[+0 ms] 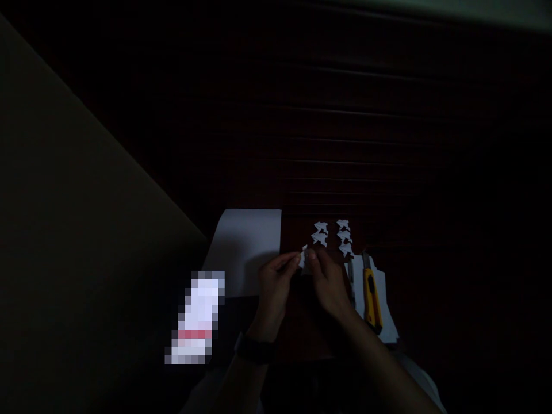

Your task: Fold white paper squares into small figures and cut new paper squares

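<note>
Between my two hands is a small piece of folded white paper (302, 258), pinched from both sides. My left hand (276, 279) has thumb and forefinger closed on its left edge. On the other side, my right hand (326, 279) grips it with the thumb in front, hiding part of the folds. Just beyond the fingers, several small folded paper figures (319, 238) stand in two short columns on the dark table. Their pointed shapes look alike.
Left of my hands lies a large white paper sheet (248, 241). To the right, a yellow box cutter (371, 296) rests on white papers (388, 305) beside a dark slim tool (351, 282). A glowing, pixelated screen (200, 310) is at lower left. A wall (86, 201) slants along the left.
</note>
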A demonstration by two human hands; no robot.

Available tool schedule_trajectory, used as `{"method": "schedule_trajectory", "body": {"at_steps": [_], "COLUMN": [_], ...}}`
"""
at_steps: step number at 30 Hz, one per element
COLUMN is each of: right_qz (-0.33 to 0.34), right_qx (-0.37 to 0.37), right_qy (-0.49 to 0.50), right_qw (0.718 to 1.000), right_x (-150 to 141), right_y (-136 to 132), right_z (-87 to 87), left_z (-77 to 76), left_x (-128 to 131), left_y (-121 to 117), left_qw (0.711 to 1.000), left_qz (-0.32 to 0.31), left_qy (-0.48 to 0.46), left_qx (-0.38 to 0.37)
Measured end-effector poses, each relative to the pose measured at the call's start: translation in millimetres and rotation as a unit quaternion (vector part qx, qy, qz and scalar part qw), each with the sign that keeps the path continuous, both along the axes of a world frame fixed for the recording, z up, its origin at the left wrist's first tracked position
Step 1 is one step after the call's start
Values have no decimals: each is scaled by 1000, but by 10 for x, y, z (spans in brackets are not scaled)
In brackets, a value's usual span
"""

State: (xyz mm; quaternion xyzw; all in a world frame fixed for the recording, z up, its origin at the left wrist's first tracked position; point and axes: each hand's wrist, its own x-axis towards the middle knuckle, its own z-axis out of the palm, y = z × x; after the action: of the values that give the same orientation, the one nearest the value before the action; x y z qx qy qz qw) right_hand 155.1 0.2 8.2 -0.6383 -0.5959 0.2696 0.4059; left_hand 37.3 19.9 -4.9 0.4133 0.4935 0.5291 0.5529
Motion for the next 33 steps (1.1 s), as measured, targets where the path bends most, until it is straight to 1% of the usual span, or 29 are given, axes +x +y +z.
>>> {"method": "schedule_trajectory", "body": {"at_steps": [6, 12, 16, 20, 27, 30, 33], "right_qz": [4, 4, 1, -18, -61, -66, -64], "right_qx": [25, 4, 3, 13, 34, 28, 31], "right_qy": [-49, -23, 1, 12, 68, 80, 70], "right_qw": [998, 1000, 1000, 1000, 995, 994, 995], "right_x": [-21, -30, -25, -27, -39, -33, -18], "right_y": [23, 12, 5, 1, 5, 7, 13], "right_z": [-19, -28, -10, 3, -9, -11, -15], "left_z": [-15, -59, -44, -26, -42, -52, -55], "left_x": [-5, -5, 7, 11, 11, 14, 15], "left_y": [7, 9, -2, -13, -19, -18, -14], "left_qw": [1000, 998, 999, 1000, 998, 999, 999], "left_qz": [0, 1, -1, -2, -46, -34, -26], "left_qy": [11, 50, 36, 8, -40, -35, -28], "left_qx": [11, 27, 18, 8, -1, -6, -6]}}
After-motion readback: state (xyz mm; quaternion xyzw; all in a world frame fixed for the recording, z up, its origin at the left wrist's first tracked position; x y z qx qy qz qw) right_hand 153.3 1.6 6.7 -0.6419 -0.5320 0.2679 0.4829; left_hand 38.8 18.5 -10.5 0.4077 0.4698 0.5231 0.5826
